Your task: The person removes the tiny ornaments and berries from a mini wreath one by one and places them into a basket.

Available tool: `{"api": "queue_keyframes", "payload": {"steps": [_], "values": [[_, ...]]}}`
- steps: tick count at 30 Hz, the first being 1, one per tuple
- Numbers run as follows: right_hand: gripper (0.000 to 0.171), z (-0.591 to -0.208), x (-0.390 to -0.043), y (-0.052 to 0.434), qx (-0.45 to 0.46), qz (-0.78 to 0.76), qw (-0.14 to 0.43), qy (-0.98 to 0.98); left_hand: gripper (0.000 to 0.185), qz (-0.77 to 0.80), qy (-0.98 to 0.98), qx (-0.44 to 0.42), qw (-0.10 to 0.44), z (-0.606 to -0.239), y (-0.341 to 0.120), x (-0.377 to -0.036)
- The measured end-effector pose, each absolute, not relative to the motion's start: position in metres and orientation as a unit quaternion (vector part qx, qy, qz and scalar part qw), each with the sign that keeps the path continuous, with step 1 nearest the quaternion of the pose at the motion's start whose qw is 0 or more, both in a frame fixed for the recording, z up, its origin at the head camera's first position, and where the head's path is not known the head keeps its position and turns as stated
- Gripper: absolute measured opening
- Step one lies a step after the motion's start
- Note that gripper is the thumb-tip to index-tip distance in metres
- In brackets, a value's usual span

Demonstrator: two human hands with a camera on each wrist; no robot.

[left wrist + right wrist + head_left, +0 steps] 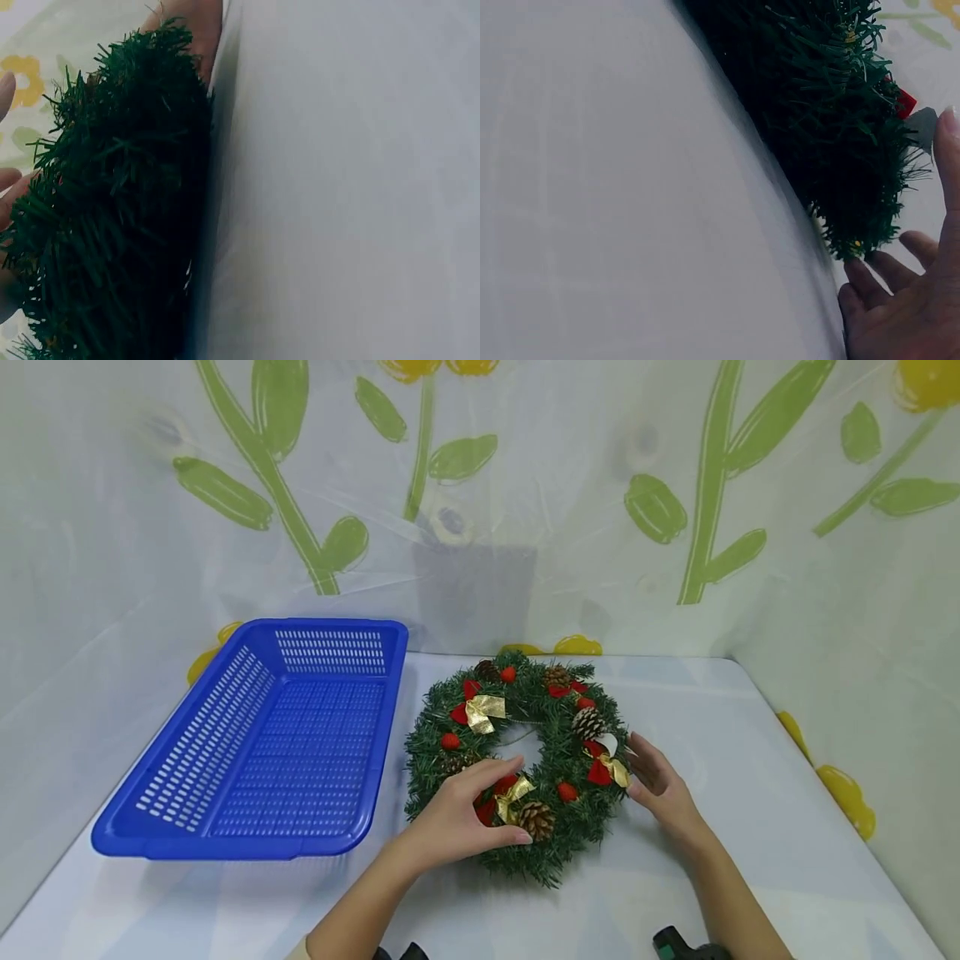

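A green wreath [557, 747] with red berries, pinecones and red-and-gold bows lies on the white table. My left hand [468, 818] is over its front left part, thumb and fingers spread apart around a gold bow [516, 797] and a brown pinecone [537, 820]. At the wreath's right edge is my right hand [666, 789], with the thumb close to another gold bow [617, 770] and a small white tag [606, 743]. In the right wrist view, the loosely bent fingers [891, 274] reach the wreath's lower edge, and the thumb stands well apart.
A blue plastic basket [375, 777] with slotted walls stands left of the wreath. Behind the white table [750, 827] hangs a pale curtain [570, 527] printed with flowers and leaves. Two dark objects [686, 946] show at the bottom edge near my forearms.
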State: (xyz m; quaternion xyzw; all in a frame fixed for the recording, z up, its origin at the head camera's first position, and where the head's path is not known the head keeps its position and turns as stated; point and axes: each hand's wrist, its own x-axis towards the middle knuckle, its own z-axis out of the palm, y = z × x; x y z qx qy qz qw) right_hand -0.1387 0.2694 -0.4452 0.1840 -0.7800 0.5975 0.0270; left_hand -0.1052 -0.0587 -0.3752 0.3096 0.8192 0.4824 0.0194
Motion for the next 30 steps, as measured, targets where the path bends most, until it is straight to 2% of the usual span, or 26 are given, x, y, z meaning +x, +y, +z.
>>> {"api": "queue_keyframes", "payload": {"steps": [13, 25, 30], "values": [[0.07, -0.444, -0.138, 0.267, 0.172, 0.594, 0.014, -0.786, 0.07, 0.414, 0.832, 0.37, -0.017, -0.389, -0.049, -0.111], [0.077, -0.442, -0.139, 0.264, 0.167, 0.59, 0.001, -0.79, 0.06, 0.333, 0.841, 0.411, -0.115, -0.403, -0.046, -0.117], [0.082, -0.442, -0.138, 0.262, 0.157, 0.579, -0.005, -0.8, 0.052, 0.323, 0.842, 0.413, -0.125, -0.405, -0.045, -0.116]]}}
